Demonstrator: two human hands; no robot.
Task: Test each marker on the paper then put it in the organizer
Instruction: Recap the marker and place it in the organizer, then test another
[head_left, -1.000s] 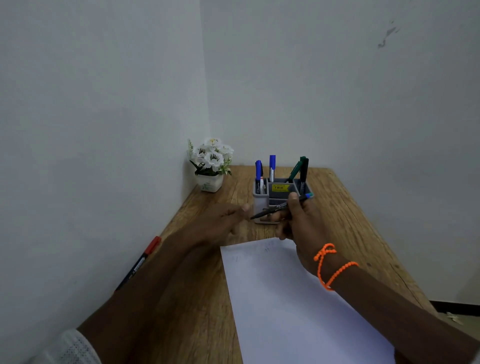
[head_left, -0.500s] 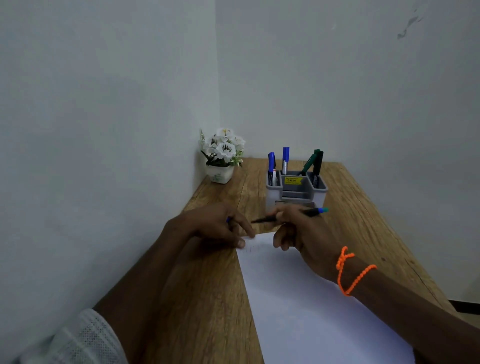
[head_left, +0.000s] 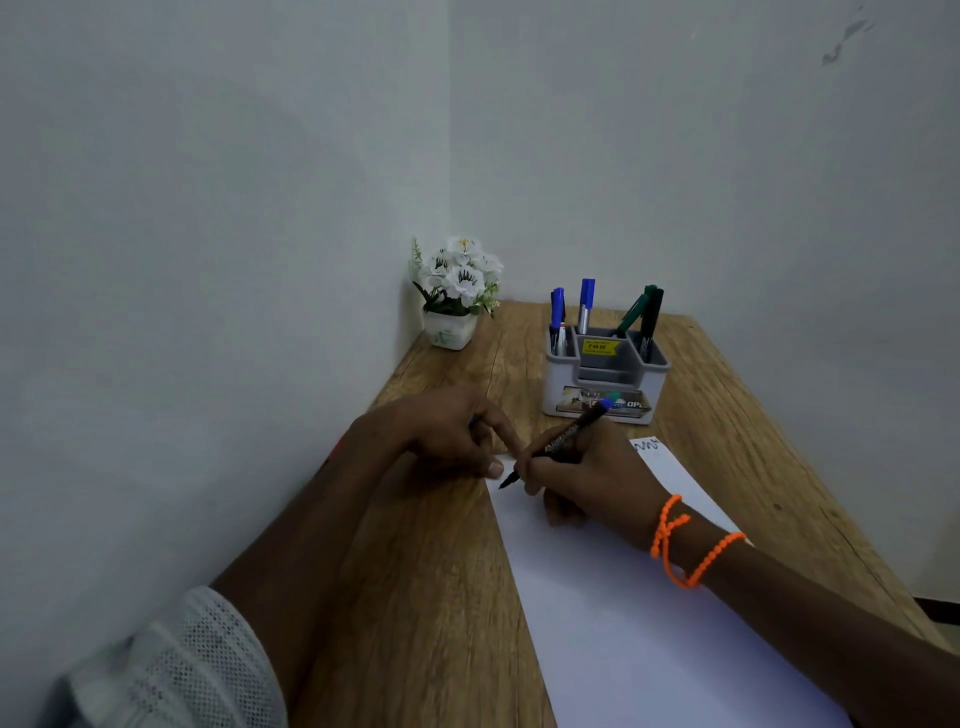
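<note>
The right hand (head_left: 587, 483) pinches the marker (head_left: 556, 445) with its tip at the paper's (head_left: 649, 597) upper-left corner, so a stroke may stain the tabletop (head_left: 441, 597), while the left hand (head_left: 447, 436), fingers curled, seems to hold a cap.

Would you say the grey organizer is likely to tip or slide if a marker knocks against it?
The organizer probably resists tipping: it is squat, with a broad flat base on the table. It looks like light plastic on smooth wood, so a knock may slide it. The tall markers standing in it raise its load slightly.
</note>
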